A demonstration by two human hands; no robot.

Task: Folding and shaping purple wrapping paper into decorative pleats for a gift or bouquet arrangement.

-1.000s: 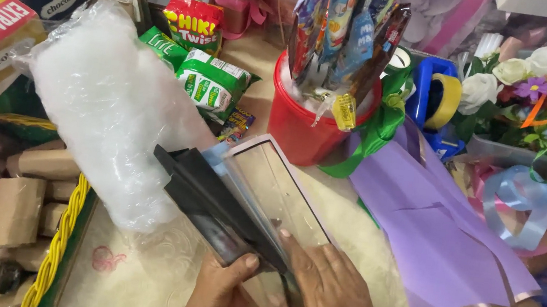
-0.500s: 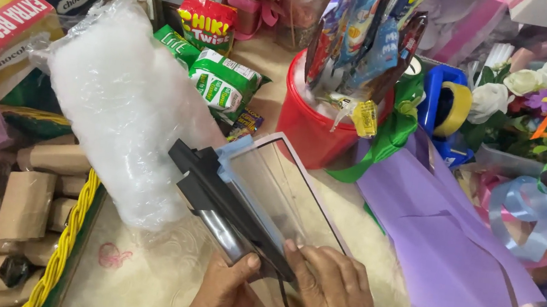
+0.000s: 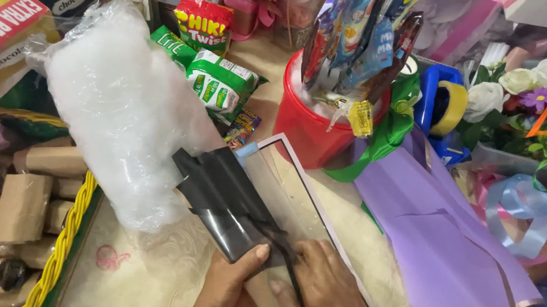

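Both hands (image 3: 285, 288) on black sheet (image 3: 230, 200)
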